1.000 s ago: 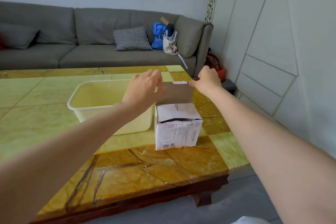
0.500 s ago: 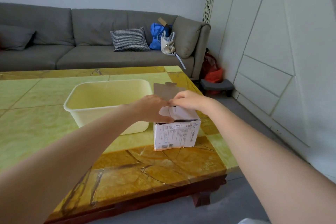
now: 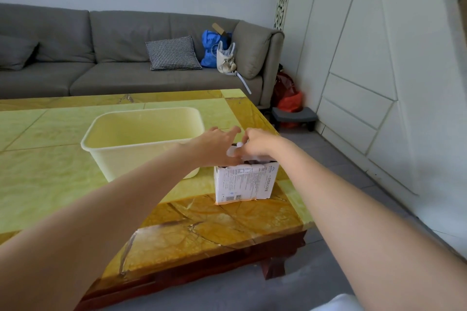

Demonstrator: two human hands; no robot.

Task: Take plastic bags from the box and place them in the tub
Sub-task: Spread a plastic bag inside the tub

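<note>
Over the box [image 3: 246,182] beside the tub [image 3: 141,134], your right hand [image 3: 257,142] pinches a bag [image 3: 232,151], while your left hand [image 3: 218,145] rests with fingers straight.

Both bare forearms reach forward from the lower corners of the view and converge, so the two hands meet almost touching. The left hand [image 3: 217,145] lies back-up with its fingers stretched straight ahead and slightly spread. The right hand [image 3: 255,142] sits just beside it, knuckles up, its fingers curled downward (what the fingertips close on is blurred and cannot be told). Both wrists are roughly level.
</note>
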